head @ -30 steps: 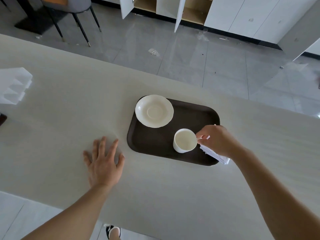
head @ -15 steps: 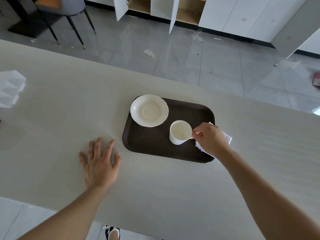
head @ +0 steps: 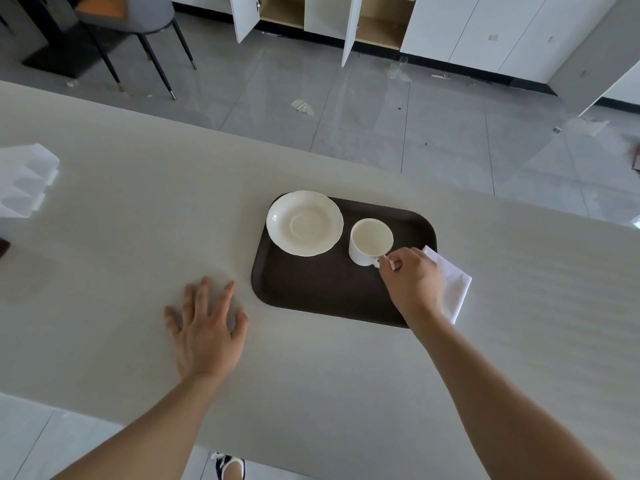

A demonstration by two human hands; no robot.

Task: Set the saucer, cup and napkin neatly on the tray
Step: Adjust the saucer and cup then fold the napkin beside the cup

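A dark brown tray [head: 322, 289] lies on the pale table. On its far left corner sits a cream saucer [head: 304, 222], its rim slightly over the tray's edge. An empty white cup [head: 370, 240] stands just right of the saucer, and my right hand [head: 412, 282] pinches its handle. A folded white napkin [head: 453, 285] lies over the tray's right edge, half hidden under that hand. My left hand [head: 207, 327] rests flat on the table left of the tray, fingers spread, holding nothing.
White folded paper or cloth [head: 24, 181] lies at the table's far left. A dark object [head: 3, 245] peeks in at the left edge. Beyond the table's far edge are a tiled floor, a chair [head: 138, 26] and open white cabinets [head: 346, 19].
My right hand has carried the cup by its handle from the tray's near right area toward the saucer. The left hand has stayed flat on the table.
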